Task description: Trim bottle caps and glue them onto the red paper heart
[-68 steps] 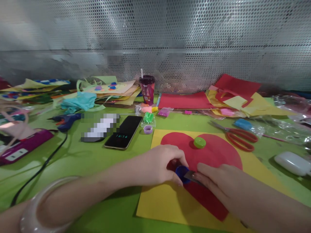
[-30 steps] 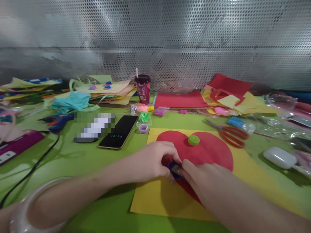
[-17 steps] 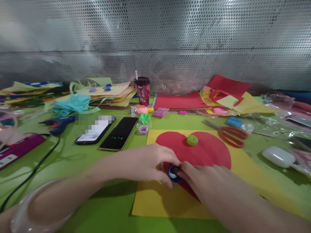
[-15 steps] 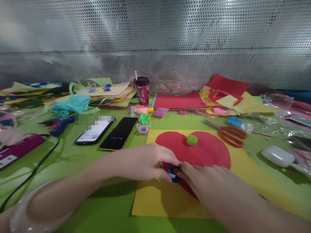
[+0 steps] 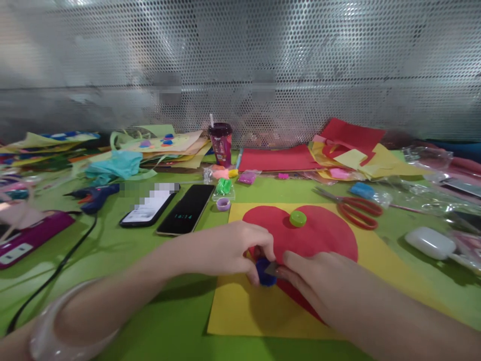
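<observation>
My left hand (image 5: 246,250) curls its thumb and fingers around the edge of a dark blue bottle cap (image 5: 266,279). Pinched in my right hand (image 5: 315,276) is a small flat grey blade (image 5: 271,268), its tip at the cap. Both hands are over the lower left of a red paper heart (image 5: 323,243), which lies on a yellow sheet (image 5: 236,316). A green bottle cap (image 5: 298,218) rests on the heart near its top notch. Part of the blue cap is hidden by my fingers.
Scissors (image 5: 358,210) with red handles lie to the right, near a white case (image 5: 430,242). On the left are two phones (image 5: 188,210), a glue gun (image 5: 93,198) and its cable. A purple ring (image 5: 223,204) and a drink cup (image 5: 221,143) stand beyond.
The blue cap has tilted, its dark opening giving way to a blue surface. My right fingers have drawn back slightly, showing the grey blade. The view has shifted a little.
</observation>
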`<move>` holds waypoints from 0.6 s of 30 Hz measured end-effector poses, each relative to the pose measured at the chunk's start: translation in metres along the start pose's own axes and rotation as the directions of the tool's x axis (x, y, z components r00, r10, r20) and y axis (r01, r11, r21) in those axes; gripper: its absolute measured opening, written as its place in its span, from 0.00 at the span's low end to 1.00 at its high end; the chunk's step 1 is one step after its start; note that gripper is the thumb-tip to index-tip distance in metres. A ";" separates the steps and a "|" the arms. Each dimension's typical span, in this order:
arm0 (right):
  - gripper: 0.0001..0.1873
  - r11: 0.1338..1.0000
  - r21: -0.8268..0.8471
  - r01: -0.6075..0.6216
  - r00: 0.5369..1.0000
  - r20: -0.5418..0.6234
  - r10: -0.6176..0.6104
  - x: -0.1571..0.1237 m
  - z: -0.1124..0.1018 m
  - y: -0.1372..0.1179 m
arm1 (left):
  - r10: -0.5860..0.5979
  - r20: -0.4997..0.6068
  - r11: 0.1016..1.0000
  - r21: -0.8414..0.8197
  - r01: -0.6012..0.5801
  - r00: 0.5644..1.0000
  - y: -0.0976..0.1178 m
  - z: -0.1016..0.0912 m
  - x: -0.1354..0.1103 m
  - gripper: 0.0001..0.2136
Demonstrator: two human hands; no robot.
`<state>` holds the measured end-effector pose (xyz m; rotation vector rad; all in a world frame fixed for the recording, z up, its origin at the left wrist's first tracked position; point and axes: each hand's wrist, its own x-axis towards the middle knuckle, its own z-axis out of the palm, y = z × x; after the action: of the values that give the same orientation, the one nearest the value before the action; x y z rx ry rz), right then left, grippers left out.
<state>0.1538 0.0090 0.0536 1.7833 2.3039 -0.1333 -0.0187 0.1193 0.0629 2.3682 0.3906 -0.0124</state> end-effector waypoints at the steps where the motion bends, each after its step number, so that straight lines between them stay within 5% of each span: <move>1: 0.20 1.000 0.000 0.000 1.000 -0.001 0.000 0.000 0.001 0.000 | -0.012 -0.001 1.000 -0.025 0.012 1.000 -0.001 0.000 0.000 0.06; 9: 0.17 0.998 -0.058 -0.021 0.993 -0.116 0.014 -0.004 0.012 -0.002 | -0.066 -0.005 0.994 -0.091 0.066 0.998 -0.002 0.001 0.002 0.08; 18: 0.18 0.999 -0.049 0.010 0.998 -0.055 -0.013 0.004 0.004 -0.005 | -0.081 0.005 0.992 -0.093 0.082 0.997 0.000 -0.001 0.001 0.07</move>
<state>0.1480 0.0109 0.0481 1.7715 2.3349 -0.0296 -0.0174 0.1202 0.0636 2.2588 0.4772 -0.0323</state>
